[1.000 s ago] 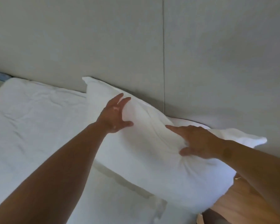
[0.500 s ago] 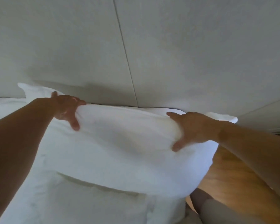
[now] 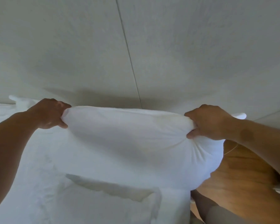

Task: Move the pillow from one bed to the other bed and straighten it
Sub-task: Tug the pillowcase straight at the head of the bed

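Note:
A plump white pillow [image 3: 128, 143] lies at the head of a white bed [image 3: 31, 183], its top edge against the grey padded headboard [image 3: 136, 54]. My left hand [image 3: 50, 113] is clenched on the pillow's upper left part, bunching the fabric. My right hand [image 3: 208, 123] is clenched on the upper right part, with creases fanning out below it. The pillow's right end bulges past the side of the bed. Its two far corners poke out behind my hands.
A wooden floor [image 3: 233, 183] shows to the right of the bed. My leg [image 3: 217, 212] stands close to the bed's side at the bottom right. The headboard rises directly behind the pillow, with a vertical seam [image 3: 129, 54] in it.
Both hands went from lying flat on the pillow to gripping its top edge in fists. The pillow now sits square to the headboard, and the view has shifted to face it.

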`<action>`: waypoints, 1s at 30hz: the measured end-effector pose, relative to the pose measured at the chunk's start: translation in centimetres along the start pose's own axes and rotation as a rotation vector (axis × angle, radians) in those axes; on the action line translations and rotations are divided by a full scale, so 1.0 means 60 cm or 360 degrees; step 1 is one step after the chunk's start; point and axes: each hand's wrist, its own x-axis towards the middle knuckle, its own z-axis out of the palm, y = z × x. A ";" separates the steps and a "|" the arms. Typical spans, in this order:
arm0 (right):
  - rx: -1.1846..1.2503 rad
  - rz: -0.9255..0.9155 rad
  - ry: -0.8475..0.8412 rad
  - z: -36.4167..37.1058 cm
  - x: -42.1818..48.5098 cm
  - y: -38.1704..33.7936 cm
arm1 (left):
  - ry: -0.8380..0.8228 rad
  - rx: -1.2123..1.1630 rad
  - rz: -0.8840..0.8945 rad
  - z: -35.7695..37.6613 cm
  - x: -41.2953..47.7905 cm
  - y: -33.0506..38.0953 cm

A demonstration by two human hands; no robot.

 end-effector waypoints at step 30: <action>0.0063 0.0260 0.0461 -0.071 0.051 -0.014 | 0.0471 0.0372 -0.0345 -0.103 0.045 -0.089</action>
